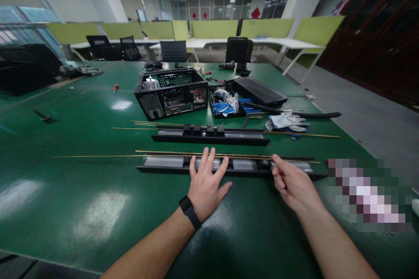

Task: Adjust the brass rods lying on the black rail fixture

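A long black channel rail (163, 169) with a silvery inner strip lies across the green table in front of me. Several small black blocks (263, 164) sit in it, partly covered by my hands. Thin brass rods (166, 154) run lengthwise along the rail, one sticking out far to the left. My left hand (207, 187), wearing a black watch, lies over the rail's middle with its fingers spread, fingertips at the rods. Toward the rail's right end, my right hand (291, 181) is closed, its index finger and thumb at a brass rod beside a black block.
Behind lies a second black rail (209, 139) with several blocks and more brass rods. Farther back are an opened computer case (173, 96), a tray of gloves (227, 102), a black panel (258, 90) and white gloves (288, 120). A blurred-out object (366, 194) lies at right.
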`<state>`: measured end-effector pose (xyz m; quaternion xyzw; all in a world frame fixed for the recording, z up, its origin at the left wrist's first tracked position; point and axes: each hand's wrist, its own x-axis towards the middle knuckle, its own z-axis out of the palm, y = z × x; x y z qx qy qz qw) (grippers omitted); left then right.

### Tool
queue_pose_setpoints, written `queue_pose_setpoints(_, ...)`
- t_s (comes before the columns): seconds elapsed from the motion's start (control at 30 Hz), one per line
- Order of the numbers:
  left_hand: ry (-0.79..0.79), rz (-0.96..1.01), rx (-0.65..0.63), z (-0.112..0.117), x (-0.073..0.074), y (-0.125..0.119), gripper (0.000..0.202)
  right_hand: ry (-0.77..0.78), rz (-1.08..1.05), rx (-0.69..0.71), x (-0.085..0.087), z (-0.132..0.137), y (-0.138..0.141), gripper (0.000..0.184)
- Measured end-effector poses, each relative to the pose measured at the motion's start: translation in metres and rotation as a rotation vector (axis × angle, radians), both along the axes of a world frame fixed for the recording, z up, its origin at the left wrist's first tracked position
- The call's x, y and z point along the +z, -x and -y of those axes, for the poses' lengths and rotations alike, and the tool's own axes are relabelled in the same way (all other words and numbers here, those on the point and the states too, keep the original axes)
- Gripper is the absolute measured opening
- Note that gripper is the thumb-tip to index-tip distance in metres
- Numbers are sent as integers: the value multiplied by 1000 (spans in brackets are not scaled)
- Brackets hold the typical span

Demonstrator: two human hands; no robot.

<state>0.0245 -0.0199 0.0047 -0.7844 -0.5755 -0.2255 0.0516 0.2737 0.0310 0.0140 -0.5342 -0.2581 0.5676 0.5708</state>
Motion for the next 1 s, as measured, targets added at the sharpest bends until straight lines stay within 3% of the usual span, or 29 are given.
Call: queue_pose_setpoints(1.0, 5, -3, -13, 0, 0, -1, 68, -16, -1, -21, 0, 0, 0, 43)
